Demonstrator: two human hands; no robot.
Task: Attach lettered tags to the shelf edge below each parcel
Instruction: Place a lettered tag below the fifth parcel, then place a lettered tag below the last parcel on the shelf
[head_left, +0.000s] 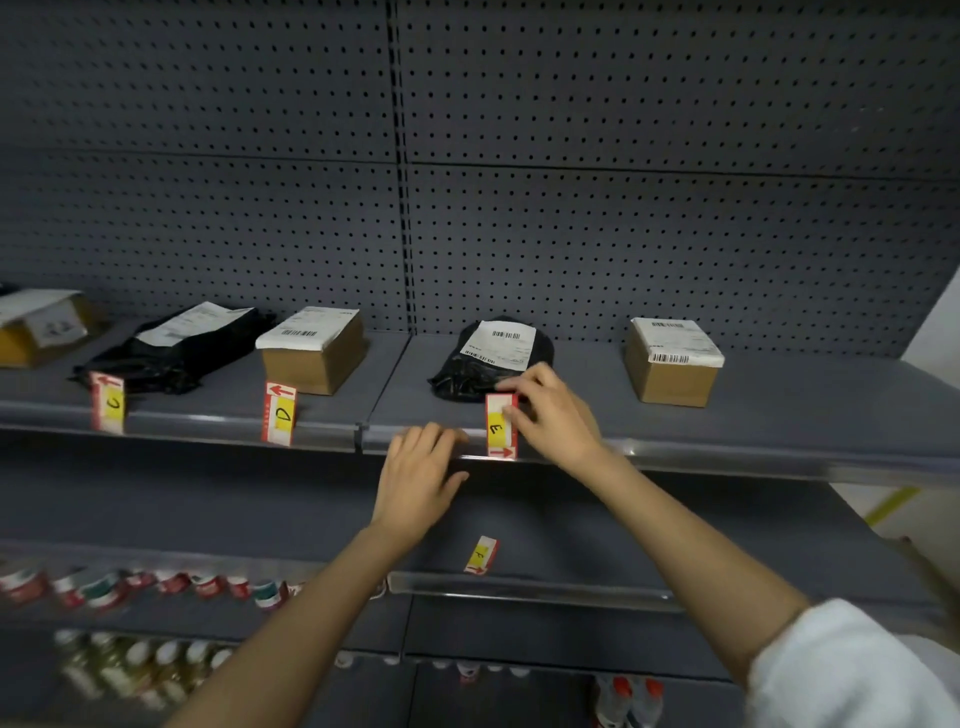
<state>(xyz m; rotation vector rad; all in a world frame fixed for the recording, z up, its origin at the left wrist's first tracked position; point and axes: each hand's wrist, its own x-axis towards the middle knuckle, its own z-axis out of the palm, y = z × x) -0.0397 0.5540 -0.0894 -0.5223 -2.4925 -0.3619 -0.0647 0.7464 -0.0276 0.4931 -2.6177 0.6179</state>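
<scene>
The right hand (553, 415) has its grip pinched on the E tag (501, 426), which stands upright on the shelf edge (675, 457) below the black bag parcel (493, 358). The left hand (421, 478) lies flat, fingers released, on the edge just left of that tag. The F tag (481, 555) lies on the lower shelf (597, 530)

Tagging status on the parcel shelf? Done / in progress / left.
Done: C tag and D tag sit on the shelf edge. In hand: the right hand holds the E tag at the edge below the black bag parcel; the left hand rests on the edge beside it. Left: the F tag lies loose on the lower shelf; the rightmost box has no tag.
</scene>
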